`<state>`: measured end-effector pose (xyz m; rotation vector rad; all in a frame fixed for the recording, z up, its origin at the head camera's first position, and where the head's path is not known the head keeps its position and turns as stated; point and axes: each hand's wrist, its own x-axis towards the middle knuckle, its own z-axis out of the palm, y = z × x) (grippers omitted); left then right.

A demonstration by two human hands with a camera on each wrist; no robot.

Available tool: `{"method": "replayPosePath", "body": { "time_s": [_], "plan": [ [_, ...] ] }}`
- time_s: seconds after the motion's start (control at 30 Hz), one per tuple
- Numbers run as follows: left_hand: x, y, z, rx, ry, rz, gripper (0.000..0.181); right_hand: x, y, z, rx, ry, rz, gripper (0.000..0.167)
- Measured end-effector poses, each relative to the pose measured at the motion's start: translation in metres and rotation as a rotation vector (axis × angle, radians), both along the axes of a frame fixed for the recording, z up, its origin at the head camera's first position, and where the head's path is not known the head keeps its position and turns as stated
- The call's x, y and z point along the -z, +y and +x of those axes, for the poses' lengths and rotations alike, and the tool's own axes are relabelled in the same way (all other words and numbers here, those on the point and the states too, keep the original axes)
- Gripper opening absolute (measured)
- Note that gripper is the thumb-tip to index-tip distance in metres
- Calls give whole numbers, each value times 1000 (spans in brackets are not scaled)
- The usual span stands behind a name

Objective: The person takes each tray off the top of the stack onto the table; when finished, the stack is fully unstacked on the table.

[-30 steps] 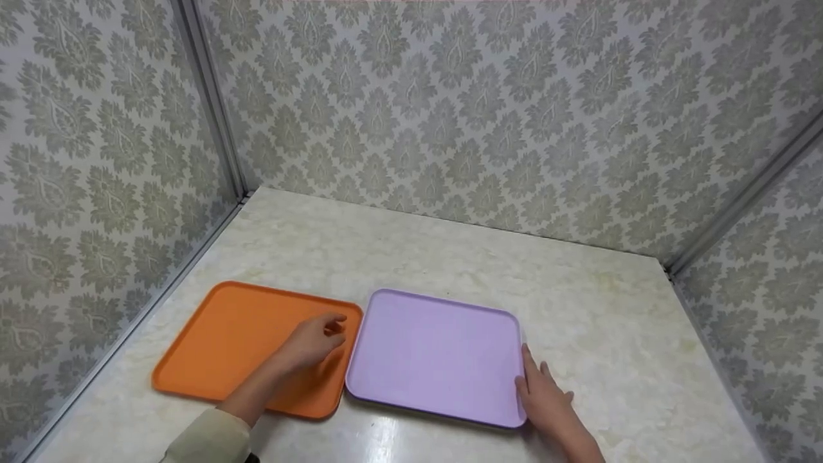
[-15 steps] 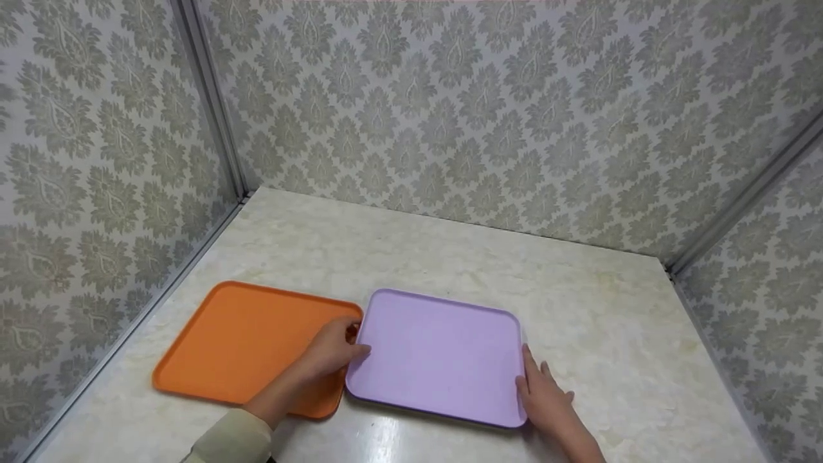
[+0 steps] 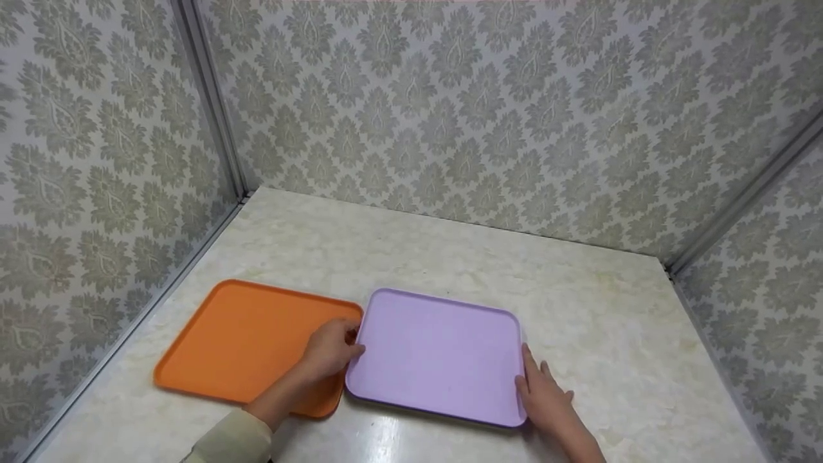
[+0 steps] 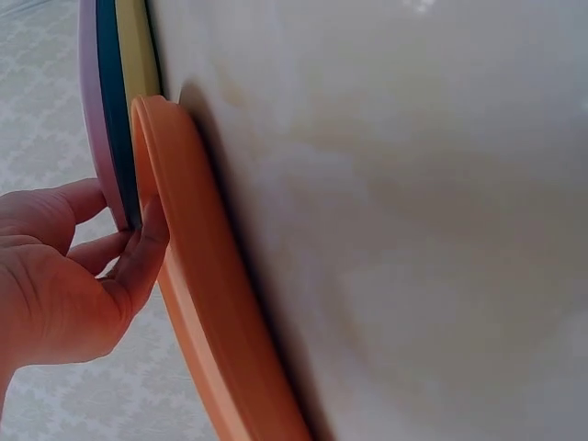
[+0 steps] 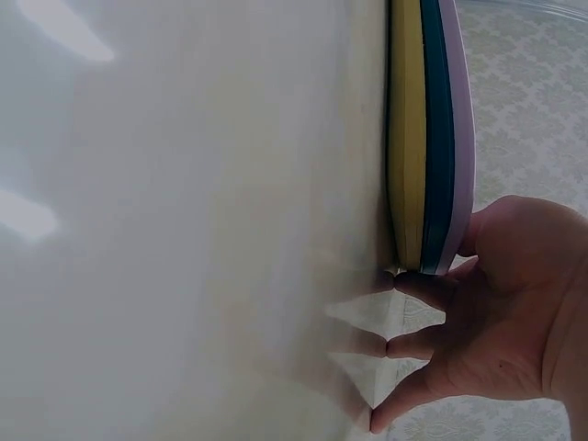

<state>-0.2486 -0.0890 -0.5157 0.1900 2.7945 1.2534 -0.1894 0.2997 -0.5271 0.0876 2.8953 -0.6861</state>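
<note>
A lilac tray (image 3: 437,360) lies on top of a stack. The wrist views show a teal tray (image 5: 439,138) and a yellow tray (image 5: 407,138) beneath it. Against the stack's left side lies an orange tray (image 3: 244,341). My left hand (image 3: 331,347) reaches over the orange tray and pinches the lilac tray's left rim, thumb on top and fingers curled at the stack's edge. At the right side, my right hand (image 3: 545,397) rests with its thumb on the lilac rim. Its other fingers are spread, with tips touching the table (image 5: 230,230).
Patterned wall panels (image 3: 411,116) enclose the marbled table at the back and both sides. Metal strips (image 3: 209,96) run along the panel corners. The marbled tabletop (image 3: 398,238) stretches behind the trays and to the right of them.
My left hand has moved right from above the orange tray to the lilac tray's left rim and pinches it. The orange tray has shifted very slightly. My right hand has stayed put.
</note>
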Motion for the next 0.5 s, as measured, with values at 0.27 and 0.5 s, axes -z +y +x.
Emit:
{"method": "replayPosePath", "body": {
  "time_s": [0.27, 0.5],
  "plan": [
    [-6, 3, 3, -3, 0, -22, 6, -1, 0, 1, -6, 14, 3, 63],
    [-11, 7, 4, -46, -88, 3, 15, -1, 2, 2, -15, 20, -8, 63]
  ]
}}
